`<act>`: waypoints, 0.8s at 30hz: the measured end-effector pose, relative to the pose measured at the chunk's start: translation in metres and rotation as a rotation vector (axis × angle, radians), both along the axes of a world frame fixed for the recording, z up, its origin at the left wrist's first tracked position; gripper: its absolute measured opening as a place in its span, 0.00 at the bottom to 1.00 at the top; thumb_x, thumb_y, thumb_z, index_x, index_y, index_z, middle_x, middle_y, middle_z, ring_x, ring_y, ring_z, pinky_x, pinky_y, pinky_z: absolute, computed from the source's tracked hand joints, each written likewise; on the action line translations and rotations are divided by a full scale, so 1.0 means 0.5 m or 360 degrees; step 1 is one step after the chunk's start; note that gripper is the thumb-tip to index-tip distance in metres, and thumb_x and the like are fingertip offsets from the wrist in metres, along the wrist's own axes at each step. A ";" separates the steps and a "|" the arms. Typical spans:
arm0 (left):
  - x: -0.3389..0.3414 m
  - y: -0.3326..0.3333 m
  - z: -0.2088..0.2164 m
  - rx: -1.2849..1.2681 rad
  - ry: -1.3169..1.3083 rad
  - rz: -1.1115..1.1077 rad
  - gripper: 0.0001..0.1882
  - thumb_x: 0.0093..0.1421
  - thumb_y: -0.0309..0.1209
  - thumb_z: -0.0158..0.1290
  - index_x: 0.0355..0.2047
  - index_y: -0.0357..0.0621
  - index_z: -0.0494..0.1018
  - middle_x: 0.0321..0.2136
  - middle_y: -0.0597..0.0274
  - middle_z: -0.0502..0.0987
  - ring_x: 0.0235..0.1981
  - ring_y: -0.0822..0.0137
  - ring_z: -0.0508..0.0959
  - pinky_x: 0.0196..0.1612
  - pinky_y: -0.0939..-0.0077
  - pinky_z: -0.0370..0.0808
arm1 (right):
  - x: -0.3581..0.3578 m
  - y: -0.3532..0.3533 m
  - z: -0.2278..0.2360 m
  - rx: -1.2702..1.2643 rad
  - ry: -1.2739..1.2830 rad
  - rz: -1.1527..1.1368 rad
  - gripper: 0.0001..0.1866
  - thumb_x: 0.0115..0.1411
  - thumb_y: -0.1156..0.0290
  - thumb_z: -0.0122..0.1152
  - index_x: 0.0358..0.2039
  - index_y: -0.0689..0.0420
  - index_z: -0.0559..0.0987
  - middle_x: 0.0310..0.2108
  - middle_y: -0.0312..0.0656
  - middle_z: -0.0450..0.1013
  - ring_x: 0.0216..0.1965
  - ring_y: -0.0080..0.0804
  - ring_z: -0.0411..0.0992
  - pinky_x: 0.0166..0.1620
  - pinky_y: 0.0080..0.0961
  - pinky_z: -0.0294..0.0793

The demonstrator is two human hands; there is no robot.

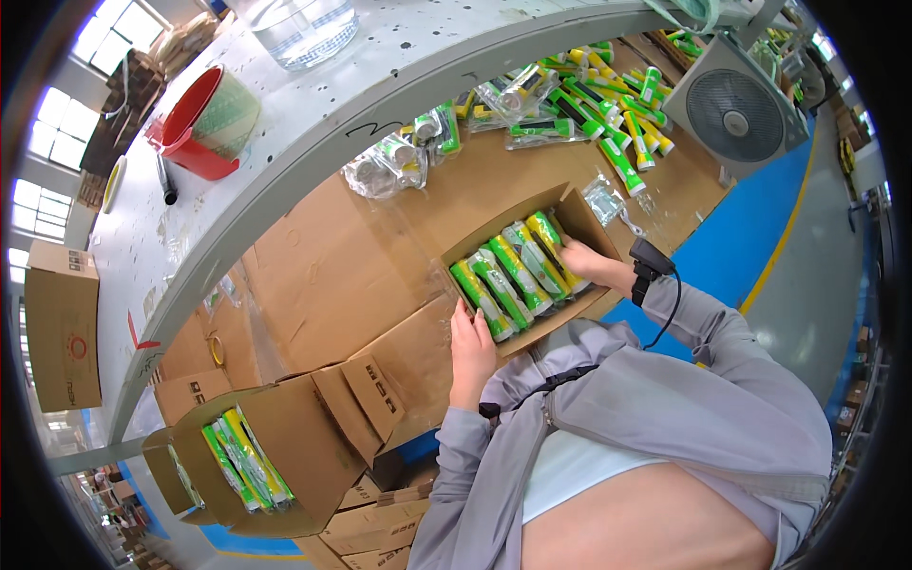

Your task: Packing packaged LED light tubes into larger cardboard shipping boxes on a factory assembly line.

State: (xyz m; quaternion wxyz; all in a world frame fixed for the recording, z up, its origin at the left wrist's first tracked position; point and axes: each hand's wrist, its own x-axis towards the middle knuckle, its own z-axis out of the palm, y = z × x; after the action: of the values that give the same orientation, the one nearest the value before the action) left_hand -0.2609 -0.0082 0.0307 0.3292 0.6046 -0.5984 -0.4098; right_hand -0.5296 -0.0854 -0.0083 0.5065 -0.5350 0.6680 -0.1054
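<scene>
A small open cardboard box (pixel 589 220) lies in front of me on the cardboard-covered bench. Inside it, several green-and-yellow tubes (pixel 518 269) in clear plastic wrap lie side by side in a row. My left hand (pixel 472 350) holds the box at its near left corner, fingers together along the wall. My right hand (pixel 589 265) reaches over the right end, its fingers closed against the rightmost wrapped tube (pixel 548 236). Its thumb and the fingertips are partly hidden.
Loose tubes (pixel 622 119) pile up at the back, near clear plastic bags (pixel 388 166) and a grey fan (pixel 733 109). A shelf (pixel 275 119) with a red bucket (pixel 195 128) arches over the left. A larger carton (pixel 304 442) holding tubes stands at lower left.
</scene>
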 end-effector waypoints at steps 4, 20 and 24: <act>-0.009 -0.002 0.015 -0.0052 -0.0115 -0.0048 0.23 0.64 0.30 0.38 0.56 0.29 0.54 0.48 0.38 0.65 0.47 0.43 0.68 0.48 0.59 0.67 | 0.017 0.011 -0.019 -0.0086 0.0064 -0.0355 0.20 0.62 0.61 0.41 0.43 0.66 0.70 0.40 0.63 0.70 0.44 0.57 0.68 0.46 0.42 0.65; -0.044 0.002 0.040 0.0032 -0.0265 0.0124 0.19 0.64 0.28 0.34 0.52 0.29 0.59 0.43 0.36 0.67 0.44 0.41 0.69 0.46 0.59 0.66 | -0.302 -0.182 0.071 -0.0523 -0.0565 -0.0989 0.13 0.58 0.66 0.52 0.39 0.61 0.75 0.27 0.39 0.73 0.24 0.22 0.71 0.27 0.17 0.71; -0.051 0.005 0.043 0.0055 -0.0313 0.0220 0.18 0.64 0.28 0.34 0.51 0.30 0.59 0.42 0.37 0.68 0.42 0.42 0.69 0.45 0.59 0.66 | -0.387 -0.268 -0.040 -0.0826 0.0296 -0.0882 0.17 0.52 0.67 0.58 0.42 0.58 0.73 0.31 0.40 0.72 0.30 0.28 0.72 0.34 0.22 0.73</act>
State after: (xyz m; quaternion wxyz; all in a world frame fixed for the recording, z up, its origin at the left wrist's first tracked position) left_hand -0.2863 -0.0057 0.0524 0.2858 0.6874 -0.5775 -0.3351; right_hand -0.7231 -0.2195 -0.0281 0.2439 -0.4518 0.7814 -0.3547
